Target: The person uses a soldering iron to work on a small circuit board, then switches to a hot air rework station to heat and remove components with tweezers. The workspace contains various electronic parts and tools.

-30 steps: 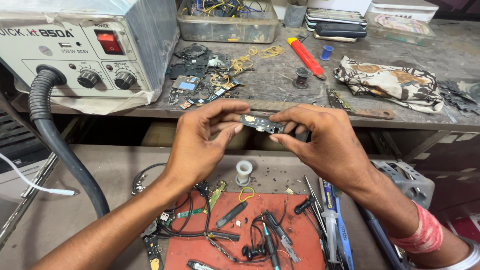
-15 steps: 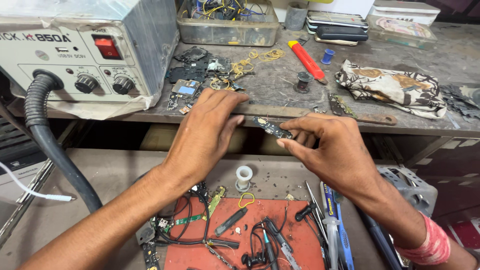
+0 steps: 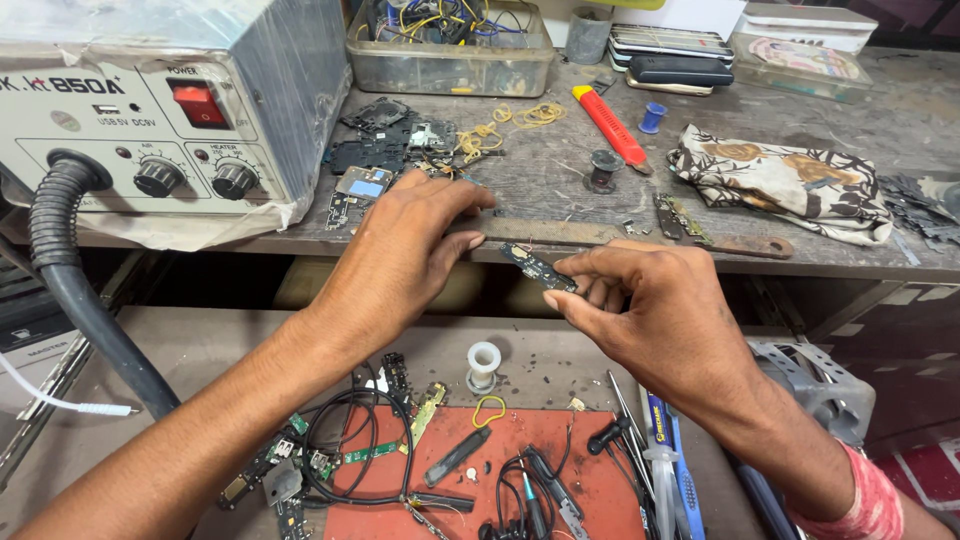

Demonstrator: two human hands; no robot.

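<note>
We see a small, narrow circuit board (image 3: 538,267), dark with tiny metal parts on its face, just right of the frame's centre. It is pinched at its right end between the thumb and fingertips of our right hand (image 3: 660,315), tilted so its left end points up-left, in the air at the front edge of the tabletop (image 3: 560,190).
</note>
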